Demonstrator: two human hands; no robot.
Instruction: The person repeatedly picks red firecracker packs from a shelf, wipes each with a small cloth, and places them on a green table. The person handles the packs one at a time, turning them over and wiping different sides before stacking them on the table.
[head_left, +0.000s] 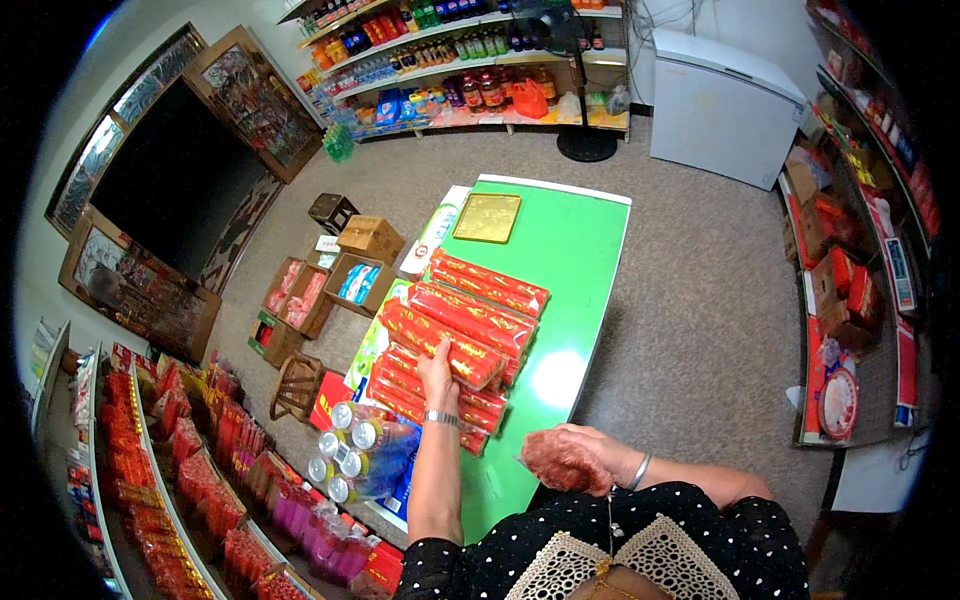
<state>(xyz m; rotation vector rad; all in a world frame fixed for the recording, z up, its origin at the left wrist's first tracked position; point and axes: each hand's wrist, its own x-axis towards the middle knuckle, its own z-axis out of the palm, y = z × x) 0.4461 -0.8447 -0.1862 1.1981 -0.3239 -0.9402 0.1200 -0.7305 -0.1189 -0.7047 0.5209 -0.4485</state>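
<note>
My left hand (439, 371) rests with its fingers on one of the red-and-gold wrapped rolls (442, 345), the one lying on top of the pile; whether it grips it I cannot tell. Several more red wrapped rolls (491, 281) lie side by side on the green table (555, 262). In my right hand (600, 454), close to my body at the table's edge, is a bunched reddish-brown cloth (562, 461). A shrink-wrapped pack of cans (360, 450) stands left of my left forearm. Near the far end lies a gold-coloured square tray (487, 218).
Open cardboard boxes (362, 283) and a wooden stool (297, 386) stand left of the table. Stocked shelves (450, 67) line the far wall, beside a standing fan (587, 144) and a white chest freezer (724, 112). More shelves run along both sides.
</note>
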